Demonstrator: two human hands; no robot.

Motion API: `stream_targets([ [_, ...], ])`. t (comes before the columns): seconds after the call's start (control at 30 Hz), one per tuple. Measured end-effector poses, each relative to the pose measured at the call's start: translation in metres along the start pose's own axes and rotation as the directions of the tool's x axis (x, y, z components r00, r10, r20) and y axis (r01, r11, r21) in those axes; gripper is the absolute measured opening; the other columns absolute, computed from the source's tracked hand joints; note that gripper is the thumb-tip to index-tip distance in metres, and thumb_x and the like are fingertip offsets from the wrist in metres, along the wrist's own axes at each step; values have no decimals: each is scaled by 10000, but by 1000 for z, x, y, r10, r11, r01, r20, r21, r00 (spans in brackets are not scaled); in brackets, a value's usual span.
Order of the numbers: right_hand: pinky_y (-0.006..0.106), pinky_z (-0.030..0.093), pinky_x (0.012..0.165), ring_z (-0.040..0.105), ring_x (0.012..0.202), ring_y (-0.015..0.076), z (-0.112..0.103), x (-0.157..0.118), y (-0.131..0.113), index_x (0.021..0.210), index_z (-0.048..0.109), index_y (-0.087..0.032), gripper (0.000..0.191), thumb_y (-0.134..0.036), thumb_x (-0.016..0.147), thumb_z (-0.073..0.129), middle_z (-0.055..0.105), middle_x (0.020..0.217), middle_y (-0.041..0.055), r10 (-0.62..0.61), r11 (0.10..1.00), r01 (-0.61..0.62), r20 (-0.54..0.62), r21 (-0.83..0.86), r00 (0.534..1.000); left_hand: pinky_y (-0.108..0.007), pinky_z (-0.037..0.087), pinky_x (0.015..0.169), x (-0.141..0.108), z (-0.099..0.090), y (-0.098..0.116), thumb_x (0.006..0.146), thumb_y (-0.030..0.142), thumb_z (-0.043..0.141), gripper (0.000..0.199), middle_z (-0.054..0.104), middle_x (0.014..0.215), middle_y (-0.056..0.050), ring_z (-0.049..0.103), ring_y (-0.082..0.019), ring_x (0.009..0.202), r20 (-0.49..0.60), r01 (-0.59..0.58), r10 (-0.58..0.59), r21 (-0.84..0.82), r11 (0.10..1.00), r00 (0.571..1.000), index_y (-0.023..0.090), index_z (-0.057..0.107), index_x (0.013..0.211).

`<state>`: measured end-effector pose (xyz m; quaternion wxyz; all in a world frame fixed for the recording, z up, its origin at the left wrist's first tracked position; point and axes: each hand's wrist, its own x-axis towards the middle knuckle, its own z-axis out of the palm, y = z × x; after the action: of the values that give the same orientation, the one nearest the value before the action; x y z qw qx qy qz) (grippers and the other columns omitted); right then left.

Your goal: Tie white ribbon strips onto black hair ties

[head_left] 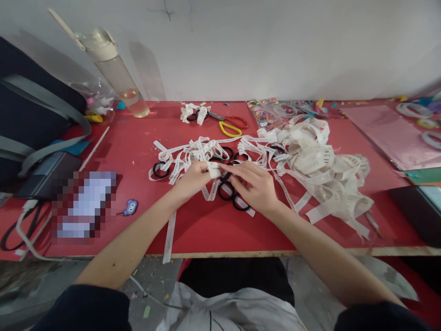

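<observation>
In the head view my left hand (pixel 193 178) pinches a folded white ribbon (pixel 214 171) over the middle of the table. Close against it, my right hand (pixel 254 184) reaches in with its index finger on the ribbon, and its fingertips close on a black hair tie (pixel 225 174). The fingers partly hide this contact. More black hair ties (pixel 241 202) lie just below my right hand. Printed white narrow ribbon (pixel 179 161) lies tangled behind and around both hands. At right is a large heap of wider white ribbon (pixel 320 165).
Red- and yellow-handled scissors (pixel 230 128) lie at the back beside finished-looking white bows (pixel 195 114). A water bottle (pixel 120 78) stands back left. A pixelated phone-like object (pixel 87 202) and a purple charm (pixel 130 207) lie left; a dark box (pixel 418 211) sits right.
</observation>
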<state>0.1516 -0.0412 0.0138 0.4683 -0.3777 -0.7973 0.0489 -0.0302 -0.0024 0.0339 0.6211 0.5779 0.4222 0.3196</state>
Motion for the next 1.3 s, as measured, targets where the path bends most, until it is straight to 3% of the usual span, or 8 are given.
stream_targets([
  [0.23,381,539,768,652,835,193,1,2,-5,1245,651,-285,432,-66,891,536,746,947,41,43,997,-37,-95,64,995,-220,194,493,0,6,-6,670,302,693,239,412,521,58,272,-49,493,21,83,-81,-102,991,996,152,543,561],
  [0.4,413,553,814,644,915,221,4,2,-4,1321,600,-282,473,-121,876,612,744,1028,58,-9,1000,10,-75,17,997,-221,149,482,0,4,-5,683,354,727,318,313,541,71,217,-43,487,47,102,-93,-275,956,995,160,497,580],
  [0.57,377,575,777,650,880,202,3,1,1,1350,572,-306,515,-61,896,552,748,969,33,-57,998,54,-79,-37,995,-219,117,469,1,4,-10,671,308,775,290,293,571,73,200,-37,489,98,165,-139,-355,920,985,148,536,636],
  [0.73,352,591,769,680,854,190,-2,2,4,1276,632,-289,431,-81,902,580,752,908,27,-82,995,77,-87,-67,993,-199,115,456,2,4,-14,692,313,777,273,272,571,83,197,-26,476,179,228,-164,-447,865,970,136,570,686],
  [0.83,381,593,815,690,893,202,-3,4,5,1281,629,-271,414,-97,909,573,754,959,43,-87,994,83,-49,-75,995,-180,128,452,3,3,-12,694,315,794,297,274,576,86,203,-18,476,155,221,-166,-482,848,974,136,557,696],
  [1.1,393,580,801,682,846,203,-2,3,5,1200,673,-297,383,-93,895,563,735,909,33,19,997,-25,-79,-70,997,-196,128,450,3,8,-11,685,372,815,422,265,572,89,210,-24,473,145,231,-185,-432,872,972,166,447,657],
  [1.3,275,603,647,661,826,162,-1,1,-4,1060,702,-268,276,-102,894,558,678,910,33,228,972,-222,-86,76,970,-224,137,476,0,11,-12,761,485,724,422,308,571,75,209,-41,483,151,185,-151,-243,952,977,166,465,665],
])
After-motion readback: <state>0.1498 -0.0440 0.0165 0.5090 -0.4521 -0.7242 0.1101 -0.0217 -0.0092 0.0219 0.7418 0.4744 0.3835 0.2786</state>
